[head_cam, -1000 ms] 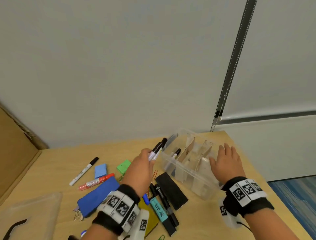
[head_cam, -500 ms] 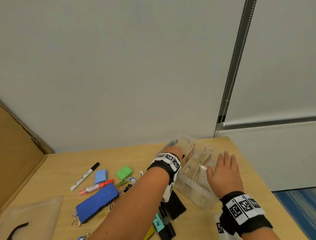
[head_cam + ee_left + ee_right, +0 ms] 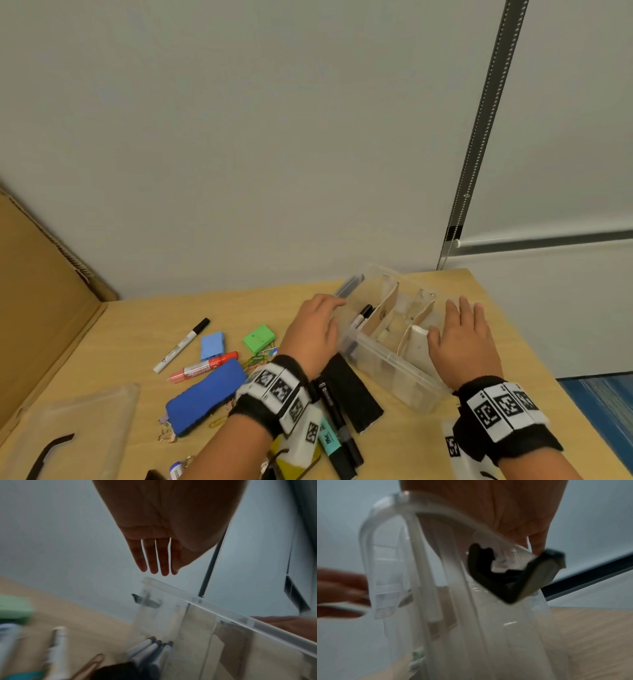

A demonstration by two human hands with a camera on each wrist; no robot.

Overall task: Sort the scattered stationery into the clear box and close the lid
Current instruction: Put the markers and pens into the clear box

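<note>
The clear box (image 3: pixel 394 363) stands at the table's right, divided by cardboard walls. Several black-capped markers (image 3: pixel 362 314) lie in its left compartment, seen through the wall as markers (image 3: pixel 150 650) in the left wrist view. My left hand (image 3: pixel 318 325) hovers empty beside the box's left end, its fingers (image 3: pixel 157 561) straight above the rim (image 3: pixel 223 609). My right hand (image 3: pixel 462 339) rests flat on the box's right end with the thumb inside; its palm (image 3: pixel 496 507) lies over the rim by a black latch (image 3: pixel 505 577). The lid (image 3: pixel 68 431) lies at the near left.
Loose on the table: a white marker (image 3: pixel 181 346), a red marker (image 3: pixel 202 368), a light blue block (image 3: pixel 212 346), a green block (image 3: pixel 258 339), a blue eraser (image 3: pixel 205 397), a black eraser (image 3: pixel 352 390), a black marker (image 3: pixel 335 411), a teal highlighter (image 3: pixel 330 442), paper clips (image 3: pixel 257 359). Cardboard (image 3: pixel 34 308) stands left.
My left hand carried a bunch of markers into the box's left compartment, let them go and drew back empty. The right hand stayed on the box.
</note>
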